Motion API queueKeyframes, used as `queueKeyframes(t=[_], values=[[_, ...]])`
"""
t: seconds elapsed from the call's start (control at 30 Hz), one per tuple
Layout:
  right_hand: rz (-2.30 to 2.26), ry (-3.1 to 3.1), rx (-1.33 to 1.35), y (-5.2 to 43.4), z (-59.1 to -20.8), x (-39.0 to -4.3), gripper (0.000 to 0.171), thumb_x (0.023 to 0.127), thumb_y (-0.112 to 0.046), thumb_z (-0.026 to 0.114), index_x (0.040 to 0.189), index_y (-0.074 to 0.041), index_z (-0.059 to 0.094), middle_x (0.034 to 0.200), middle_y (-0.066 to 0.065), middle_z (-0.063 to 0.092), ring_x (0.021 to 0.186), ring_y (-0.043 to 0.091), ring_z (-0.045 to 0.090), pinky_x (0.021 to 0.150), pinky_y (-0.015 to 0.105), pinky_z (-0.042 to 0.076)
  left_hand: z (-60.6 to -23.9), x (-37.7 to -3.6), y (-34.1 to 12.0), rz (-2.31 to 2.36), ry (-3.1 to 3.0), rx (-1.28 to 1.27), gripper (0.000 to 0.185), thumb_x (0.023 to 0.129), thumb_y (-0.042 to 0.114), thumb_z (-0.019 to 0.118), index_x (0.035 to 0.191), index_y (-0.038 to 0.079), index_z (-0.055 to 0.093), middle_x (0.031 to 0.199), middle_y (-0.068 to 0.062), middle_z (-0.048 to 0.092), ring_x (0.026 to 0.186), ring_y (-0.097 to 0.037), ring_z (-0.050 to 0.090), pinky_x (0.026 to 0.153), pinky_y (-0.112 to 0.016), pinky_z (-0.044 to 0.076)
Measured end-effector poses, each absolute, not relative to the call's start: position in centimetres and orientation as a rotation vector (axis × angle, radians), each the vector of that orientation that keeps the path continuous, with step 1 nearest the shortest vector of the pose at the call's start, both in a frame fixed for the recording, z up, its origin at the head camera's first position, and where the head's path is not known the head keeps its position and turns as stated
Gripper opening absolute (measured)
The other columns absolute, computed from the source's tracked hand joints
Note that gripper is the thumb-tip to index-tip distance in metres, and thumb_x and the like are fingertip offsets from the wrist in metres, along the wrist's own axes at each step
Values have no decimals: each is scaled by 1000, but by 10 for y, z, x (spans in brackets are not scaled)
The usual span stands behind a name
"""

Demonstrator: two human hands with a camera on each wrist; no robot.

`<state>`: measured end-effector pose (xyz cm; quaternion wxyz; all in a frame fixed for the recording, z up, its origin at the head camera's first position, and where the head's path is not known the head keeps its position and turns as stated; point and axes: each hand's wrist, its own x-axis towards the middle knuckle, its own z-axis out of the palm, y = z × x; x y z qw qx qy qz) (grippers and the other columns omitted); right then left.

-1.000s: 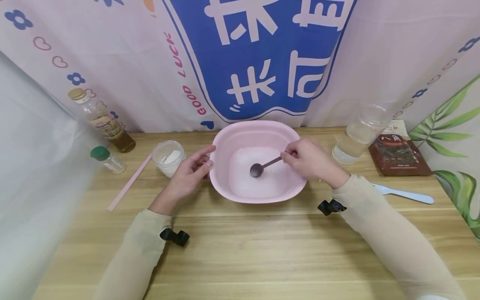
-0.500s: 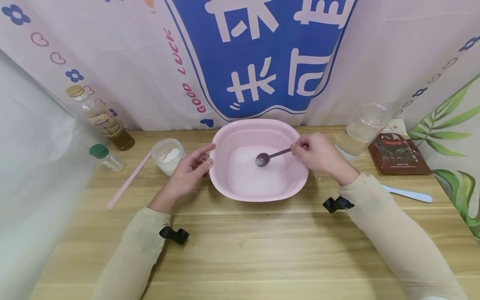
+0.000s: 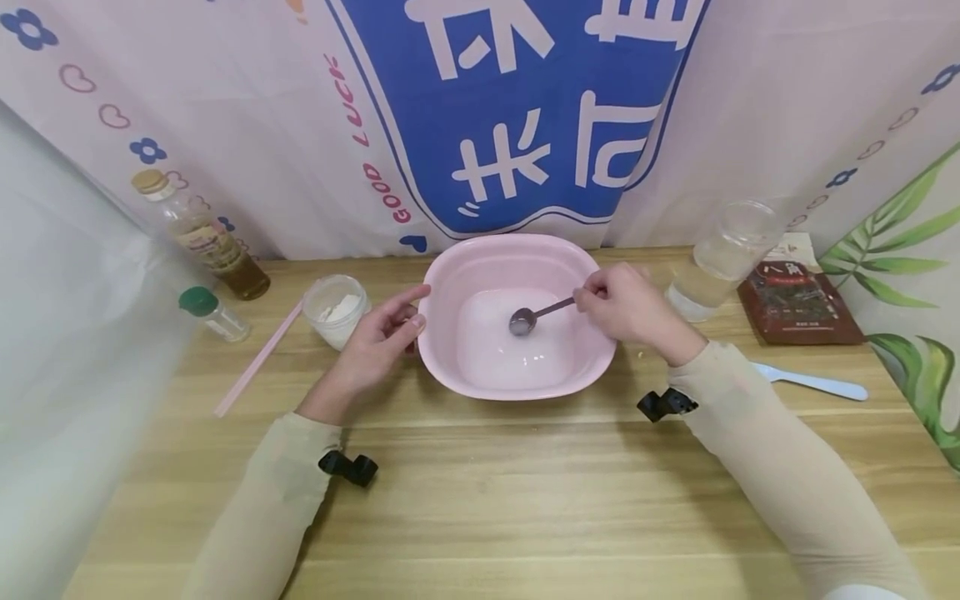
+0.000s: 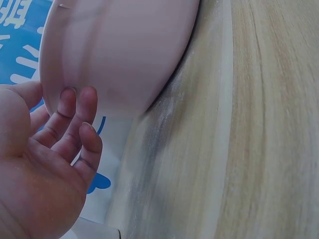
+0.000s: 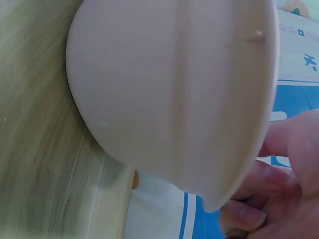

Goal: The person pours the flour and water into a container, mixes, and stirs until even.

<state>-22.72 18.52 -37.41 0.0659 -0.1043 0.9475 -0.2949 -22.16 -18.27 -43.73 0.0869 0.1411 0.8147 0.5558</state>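
A pink basin (image 3: 517,390) stands on the wooden table with a shallow white, cloudy liquid (image 3: 495,358) in its bottom. My left hand (image 3: 377,342) holds the basin's left rim, thumb at the edge and fingertips against the outer wall, as the left wrist view shows. Over the basin's right side, my right hand (image 3: 626,307) pinches the handle of a dark brown measuring spoon (image 3: 522,322). The spoon's round bowl is at the liquid near the basin's middle, with some whitish liquid in it. In the right wrist view the basin wall hides the spoon from sight.
Left of the basin are a jar of white powder (image 3: 337,312), a pink stick (image 3: 258,358), a green-capped shaker (image 3: 215,314) and an oil bottle (image 3: 213,246). To the right stand a clear water container (image 3: 712,267), a brown packet (image 3: 801,304) and a light-blue utensil (image 3: 817,382).
The spoon and my right hand shifted right and slightly away, then a little back left. Bright glints now show on the liquid. My left hand stays on the rim.
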Motion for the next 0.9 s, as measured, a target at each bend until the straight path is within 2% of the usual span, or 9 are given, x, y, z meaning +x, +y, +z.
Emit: queueKeyframes(t=[0.1,0.37,0.63,0.73,0.8,0.9], values=[[-971,2842,-310,188,-372,-227,28,106,-17,60,94,0,79,74,6,60,72,23,54,59,28,42,-437,-222,-183,1655,2422,426,50,112,10,56,161,6,48,116,-23,66,87,-19,63,78,-30,61],[-1033,2882,-280,198,-369,-226,29,105,-18,59,94,-1,80,71,4,56,70,22,51,57,28,38,-438,-222,-183,1664,2418,441,49,112,9,55,161,5,49,114,-22,66,85,-19,63,76,-29,60],[-998,2908,-230,205,-370,-225,30,105,-20,59,96,-1,80,76,8,64,68,21,54,56,30,41,-439,-222,-183,1699,2406,459,49,111,8,56,160,2,49,112,-22,66,86,-22,62,75,-28,58],[-894,2923,-298,205,-371,-225,30,105,-20,59,88,-4,76,71,5,61,71,24,55,75,36,41,-439,-222,-183,1699,2410,458,49,111,8,56,160,2,49,112,-22,66,85,-23,62,75,-28,58],[-838,2919,-354,203,-372,-224,30,105,-20,59,82,-7,73,67,3,59,73,26,56,88,43,36,-439,-222,-183,1692,2417,458,49,111,9,56,160,2,49,112,-22,66,85,-24,62,75,-28,58],[-831,2886,-433,198,-373,-223,29,105,-18,60,81,-7,73,66,2,58,74,26,57,95,47,28,-439,-222,-184,1684,2423,451,49,112,10,56,160,4,49,113,-22,67,86,-25,63,76,-29,59]])
